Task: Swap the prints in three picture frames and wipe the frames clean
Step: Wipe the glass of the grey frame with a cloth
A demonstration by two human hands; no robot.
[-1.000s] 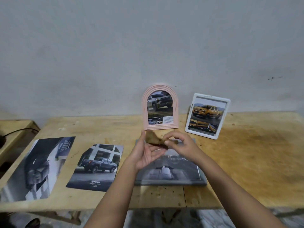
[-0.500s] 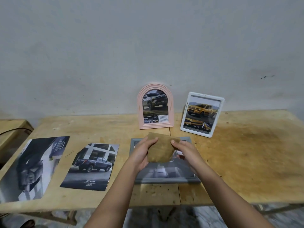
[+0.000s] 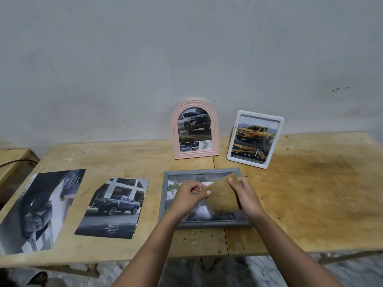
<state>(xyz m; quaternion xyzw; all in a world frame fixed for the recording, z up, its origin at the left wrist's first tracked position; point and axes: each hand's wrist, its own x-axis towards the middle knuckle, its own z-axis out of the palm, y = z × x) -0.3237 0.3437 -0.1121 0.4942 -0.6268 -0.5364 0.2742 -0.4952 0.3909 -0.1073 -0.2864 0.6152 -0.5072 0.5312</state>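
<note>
A grey picture frame (image 3: 165,195) lies flat on the wooden table (image 3: 310,193) with a car-interior print in it. Above it I hold a brown cloth (image 3: 222,196) between both hands. My left hand (image 3: 189,196) pinches its left edge, and my right hand (image 3: 244,192) pinches its upper right corner. A pink arched frame (image 3: 194,129) with a silver truck print and a white frame (image 3: 256,138) with a yellow truck print stand upright at the wall behind.
Two loose prints lie on the table's left half: a blue pickup print (image 3: 114,207) and a larger dark print (image 3: 39,210) at the left edge. A lower wooden surface (image 3: 12,160) with a black cable sits at far left.
The cloth was bunched between my hands a second ago. It has been spread out and now hangs lower over the grey frame, shifted to the right.
</note>
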